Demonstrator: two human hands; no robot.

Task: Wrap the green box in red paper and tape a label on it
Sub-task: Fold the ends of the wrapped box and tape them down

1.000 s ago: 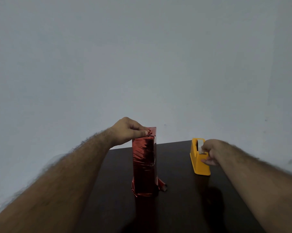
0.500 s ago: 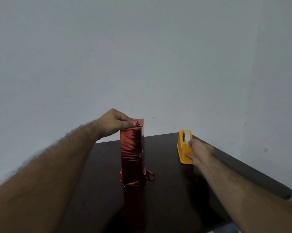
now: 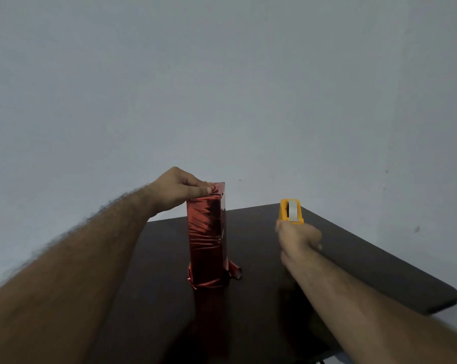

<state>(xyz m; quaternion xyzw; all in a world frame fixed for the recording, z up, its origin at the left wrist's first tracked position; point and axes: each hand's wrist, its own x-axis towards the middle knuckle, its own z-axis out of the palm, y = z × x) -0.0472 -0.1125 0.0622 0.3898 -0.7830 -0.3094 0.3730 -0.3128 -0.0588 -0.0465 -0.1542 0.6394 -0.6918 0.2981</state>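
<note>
The box [image 3: 207, 240] stands upright on the dark table [image 3: 353, 261], fully covered in shiny red paper, so none of its green shows. Loose paper flares out at its base. My left hand [image 3: 181, 189] grips the top left edge, thumb and fingers pressing the folded paper down. A yellow tape dispenser [image 3: 290, 210] with a white roll sits to the right, near the table's far edge. My right hand [image 3: 297, 239] is blurred, its fingers closed at the dispenser's near end where the tape comes out. No label is in view.
A plain grey wall rises right behind the table. The table's right edge runs diagonally from behind the dispenser to a rounded corner [image 3: 453, 298] at the right.
My right hand slid from the dispenser's top to its near end and drew back toward me. The view swung right, so the box and dispenser shifted left. My left hand kept its hold.
</note>
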